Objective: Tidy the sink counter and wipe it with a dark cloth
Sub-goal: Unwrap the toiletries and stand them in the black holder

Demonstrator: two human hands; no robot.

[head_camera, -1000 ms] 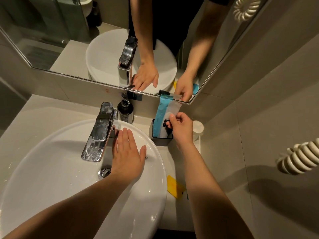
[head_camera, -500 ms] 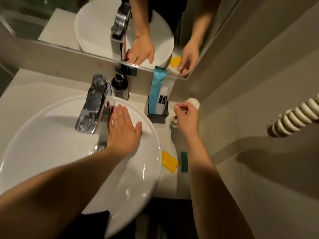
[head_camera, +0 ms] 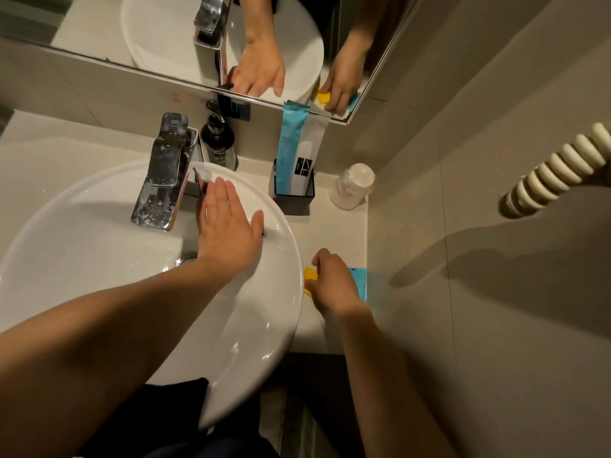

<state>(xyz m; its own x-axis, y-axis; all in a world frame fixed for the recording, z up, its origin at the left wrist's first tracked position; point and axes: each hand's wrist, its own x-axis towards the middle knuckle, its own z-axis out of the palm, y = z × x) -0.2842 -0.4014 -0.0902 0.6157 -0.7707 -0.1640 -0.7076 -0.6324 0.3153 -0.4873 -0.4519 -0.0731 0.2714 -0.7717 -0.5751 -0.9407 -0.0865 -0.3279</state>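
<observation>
Beige counter [head_camera: 334, 226] holds our work: our right hand [head_camera: 334, 282] curls over a yellow packet [head_camera: 310, 274] and teal packet [head_camera: 359, 279], grip hidden; our left hand [head_camera: 228, 226] lies flat, fingers spread, in the basin [head_camera: 82, 233]; dark cloth [head_camera: 172, 391] peeks out below.

left hand [head_camera: 228, 226] flat on the sink [head_camera: 99, 226] rim, right hand [head_camera: 334, 282] over yellow packet [head_camera: 310, 274] on the bench [head_camera: 334, 226].

A coiled cream hose [head_camera: 558, 168] was seen against the tiled wall [head_camera: 496, 309]. A mirror [head_camera: 99, 24] was mounted above the backsplash.
</observation>
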